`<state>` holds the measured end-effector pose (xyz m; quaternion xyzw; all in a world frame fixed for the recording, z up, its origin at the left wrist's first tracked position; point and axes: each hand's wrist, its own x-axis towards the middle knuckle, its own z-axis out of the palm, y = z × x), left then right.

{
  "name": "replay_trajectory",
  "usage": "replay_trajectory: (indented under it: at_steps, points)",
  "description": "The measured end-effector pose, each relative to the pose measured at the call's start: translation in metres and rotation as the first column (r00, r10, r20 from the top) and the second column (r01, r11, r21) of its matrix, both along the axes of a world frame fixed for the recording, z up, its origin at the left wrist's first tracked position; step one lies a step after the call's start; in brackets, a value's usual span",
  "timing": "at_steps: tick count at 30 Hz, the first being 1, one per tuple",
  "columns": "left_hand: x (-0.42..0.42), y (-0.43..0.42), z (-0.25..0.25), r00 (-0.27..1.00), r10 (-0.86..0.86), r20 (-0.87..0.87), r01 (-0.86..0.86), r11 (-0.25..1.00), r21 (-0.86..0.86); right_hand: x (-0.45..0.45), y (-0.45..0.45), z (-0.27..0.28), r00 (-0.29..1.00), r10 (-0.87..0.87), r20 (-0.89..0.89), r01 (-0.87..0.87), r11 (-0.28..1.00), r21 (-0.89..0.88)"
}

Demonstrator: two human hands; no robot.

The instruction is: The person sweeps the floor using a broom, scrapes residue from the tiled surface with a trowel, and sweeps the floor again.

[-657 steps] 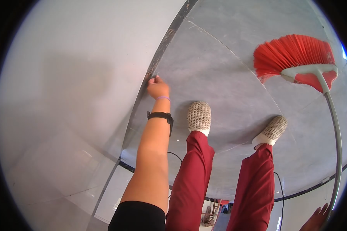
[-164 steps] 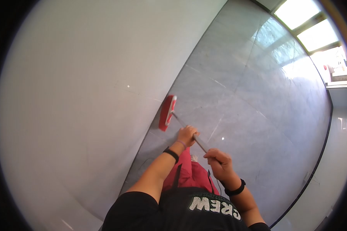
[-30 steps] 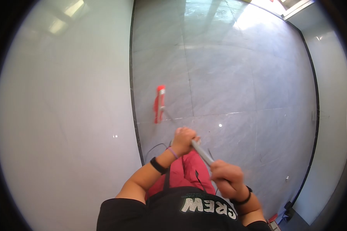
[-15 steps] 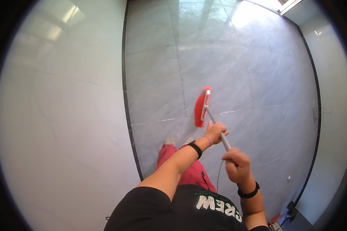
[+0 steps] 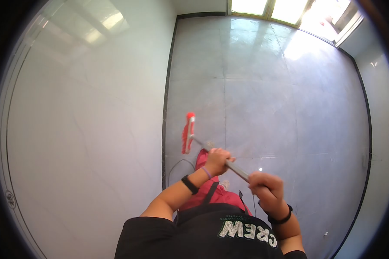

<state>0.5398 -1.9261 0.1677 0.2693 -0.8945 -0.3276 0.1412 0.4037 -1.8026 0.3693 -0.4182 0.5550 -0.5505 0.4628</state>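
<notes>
A broom with red bristles (image 5: 187,134) and a grey handle (image 5: 239,171) slants from lower right to upper left across the view. My left hand (image 5: 219,161) is wrapped round the lower part of the handle. Higher up, near its top end, my right hand (image 5: 267,185) is closed round it. The broom head is over the floor a little left of my front foot, and whether it touches the tiles I cannot tell.
A pale wall with dark skirting (image 5: 165,116) runs along the left, close to the broom head. A thin cable (image 5: 177,162) loops on the floor (image 5: 259,108) near my legs. Bright glass doors (image 5: 285,11) stand at the far end. A small white bit (image 5: 325,234) lies lower right.
The broom head has swept left, towards the skirting, and the handle leans flatter. My left hand has moved left and down with it. The view has shifted, showing the glass doors.
</notes>
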Motion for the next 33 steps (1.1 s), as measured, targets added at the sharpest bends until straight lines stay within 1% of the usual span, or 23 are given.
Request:
replay_trajectory:
  at_steps: [2, 4, 6, 8, 9, 11, 12, 13, 14, 16, 17, 19, 20, 21, 22, 23, 25, 26, 27, 28, 29, 32, 33]
  points:
    - [0.032, -0.027, -0.019, 0.995, 0.083, 0.063, -0.084, 0.996, 0.019, 0.009, -0.039, -0.030, 0.996, 0.075, 0.042, -0.077, 0.996, 0.047]
    - [0.064, -0.056, -0.038, 0.986, 0.127, 0.109, -0.133, 0.990, 0.044, 0.025, -0.093, -0.055, 0.985, 0.159, 0.061, -0.158, 0.987, -0.017]
    - [0.081, -0.087, -0.048, 0.951, 0.229, 0.207, -0.240, 0.970, 0.031, 0.033, -0.145, -0.079, 0.976, 0.199, 0.082, -0.196, 0.979, -0.049]
    - [0.074, -0.127, -0.077, 0.937, 0.286, 0.201, -0.298, 0.954, 0.033, 0.023, -0.202, -0.112, 0.964, 0.245, 0.098, -0.239, 0.969, -0.068]
    - [0.076, -0.148, -0.082, 0.923, 0.333, 0.192, -0.344, 0.939, 0.024, 0.027, -0.231, -0.120, 0.962, 0.254, 0.100, -0.249, 0.967, -0.060]
    - [0.072, -0.197, -0.092, 0.914, 0.332, 0.234, -0.356, 0.932, 0.072, 0.028, -0.279, -0.125, 0.956, 0.266, 0.124, -0.265, 0.964, -0.025]
    - [0.059, -0.224, -0.097, 0.911, 0.362, 0.196, -0.380, 0.923, 0.066, 0.020, -0.307, -0.125, 0.961, 0.260, 0.097, -0.258, 0.966, -0.029]
    - [0.061, -0.242, -0.079, 0.908, 0.390, 0.156, -0.402, 0.914, 0.055, 0.026, -0.323, -0.104, 0.966, 0.251, 0.068, -0.249, 0.968, -0.039]
    - [0.048, -0.262, -0.089, 0.905, 0.392, 0.164, -0.407, 0.911, 0.066, 0.018, -0.340, -0.111, 0.964, 0.255, 0.075, -0.254, 0.967, -0.027]
    - [0.030, -0.306, -0.093, 0.922, 0.366, 0.128, -0.374, 0.926, 0.046, 0.012, -0.376, -0.110, 0.987, 0.156, -0.042, -0.158, 0.986, -0.054]
    - [0.019, -0.327, -0.095, 0.924, 0.359, 0.131, -0.369, 0.927, 0.062, 0.004, -0.392, -0.108, 0.987, 0.152, -0.042, -0.154, 0.987, -0.038]
    - [-0.006, -0.348, -0.099, 0.954, 0.273, 0.121, -0.281, 0.959, 0.050, -0.019, -0.399, -0.107, 0.992, 0.122, -0.036, -0.120, 0.992, 0.042]
    - [-0.014, -0.352, -0.095, 0.954, 0.271, 0.127, -0.280, 0.958, 0.060, -0.026, -0.398, -0.099, 0.992, 0.122, -0.032, -0.120, 0.991, 0.052]
    - [-0.023, -0.350, -0.090, 0.968, 0.221, 0.120, -0.232, 0.969, 0.090, -0.030, -0.391, -0.090, 0.991, 0.098, -0.089, -0.092, 0.993, 0.072]
    - [-0.028, -0.354, -0.071, 0.978, 0.172, 0.115, -0.185, 0.976, 0.118, -0.030, -0.393, -0.066, 0.987, 0.076, -0.142, -0.064, 0.994, 0.090]
    - [-0.043, -0.358, -0.074, 0.984, 0.154, 0.091, -0.167, 0.974, 0.153, -0.036, -0.397, -0.062, 0.988, 0.080, -0.135, -0.067, 0.993, 0.094]
    - [-0.074, -0.367, -0.073, 0.989, 0.129, 0.074, -0.141, 0.971, 0.192, -0.048, -0.409, -0.052, 0.966, 0.043, -0.254, -0.045, 0.999, -0.003]
    - [-0.090, -0.372, -0.071, 0.994, 0.107, 0.013, -0.107, 0.973, 0.204, -0.053, -0.416, -0.052, 0.967, 0.036, -0.252, -0.037, 0.999, 0.001]
    - [-0.100, -0.374, -0.065, 0.995, 0.085, -0.055, -0.072, 0.975, 0.208, -0.055, -0.418, -0.050, 0.956, 0.025, -0.292, -0.050, 0.996, -0.079]
    - [-0.109, -0.382, -0.055, 0.995, 0.082, -0.062, -0.067, 0.976, 0.208, -0.060, -0.426, -0.042, 0.943, 0.014, -0.333, -0.070, 0.985, -0.155]
    - [-0.118, -0.384, -0.040, 0.994, 0.054, -0.093, -0.035, 0.981, 0.193, -0.067, -0.427, -0.031, 0.940, 0.014, -0.340, -0.071, 0.985, -0.157]
    - [-0.132, -0.398, 0.000, 0.994, 0.016, -0.104, 0.002, 0.984, 0.176, -0.090, -0.440, 0.004, 0.981, 0.056, -0.183, -0.108, 0.953, -0.283]
    - [-0.125, -0.396, 0.004, 0.996, 0.000, -0.086, 0.014, 0.987, 0.158, -0.089, -0.434, 0.001, 0.981, 0.051, -0.188, -0.105, 0.951, -0.290]
